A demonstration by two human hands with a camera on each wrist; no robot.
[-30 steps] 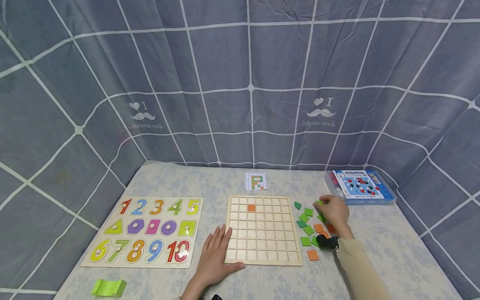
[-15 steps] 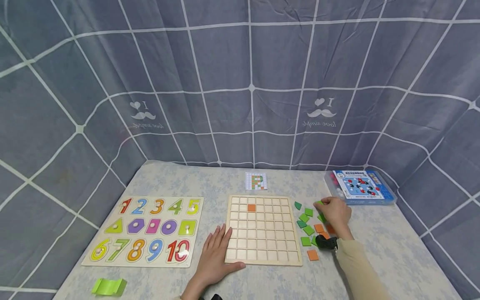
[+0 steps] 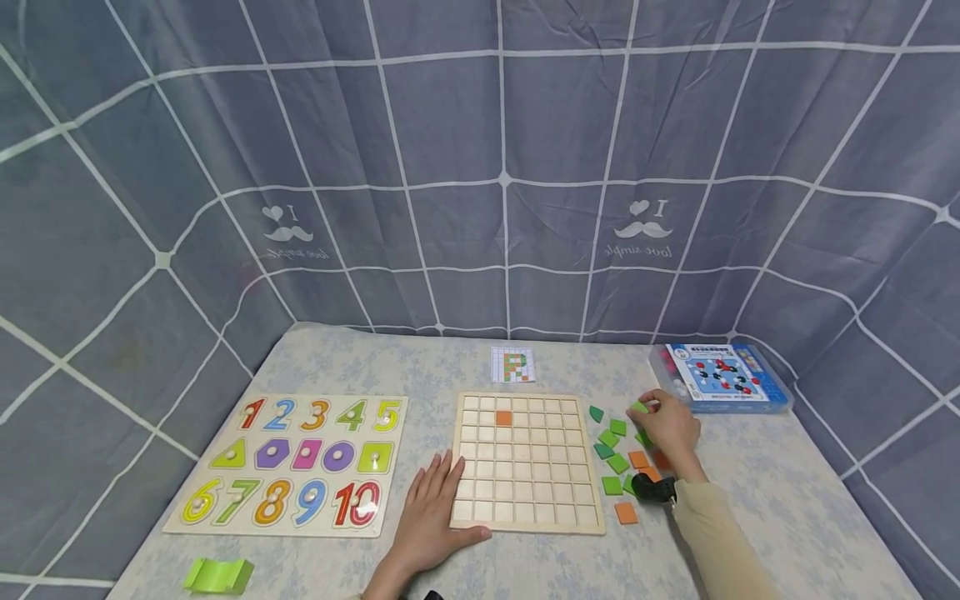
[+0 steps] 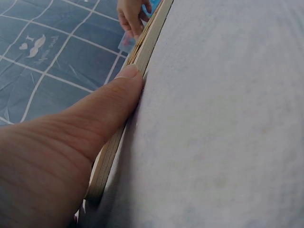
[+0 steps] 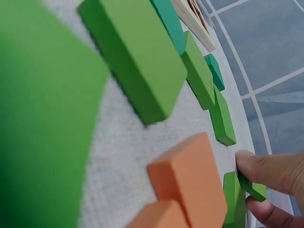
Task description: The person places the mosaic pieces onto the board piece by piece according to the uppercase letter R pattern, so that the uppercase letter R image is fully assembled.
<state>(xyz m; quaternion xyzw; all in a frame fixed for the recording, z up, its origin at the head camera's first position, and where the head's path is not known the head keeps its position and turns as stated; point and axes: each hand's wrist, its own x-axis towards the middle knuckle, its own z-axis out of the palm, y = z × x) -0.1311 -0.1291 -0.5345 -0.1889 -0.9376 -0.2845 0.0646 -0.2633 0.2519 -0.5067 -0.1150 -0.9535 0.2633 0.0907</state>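
Note:
My left hand [image 3: 431,517] lies with straight fingers at the lower left corner of the wooden grid board [image 3: 531,471]. Its thumb [image 4: 109,107] rests along the board's near edge in the left wrist view. One orange tile [image 3: 504,418] sits in a cell of the board's second row. To the right of the board, my right hand [image 3: 672,425] pinches a green tile [image 5: 255,190] between thumb and finger, at the far end of the loose tiles. Green tiles [image 3: 612,485] and orange tiles [image 3: 626,512] lie scattered between hand and board.
A small pattern card [image 3: 513,364] lies behind the board. At left is a number and shape puzzle [image 3: 300,532], with a light green curved piece [image 3: 218,576] in front of it. A clear plastic box [image 3: 727,377] with a molecule-picture label stands at back right.
Both hands stay nearly where they were, the right one still at the same green tile with only slight finger movement. The head view has shifted very slightly.

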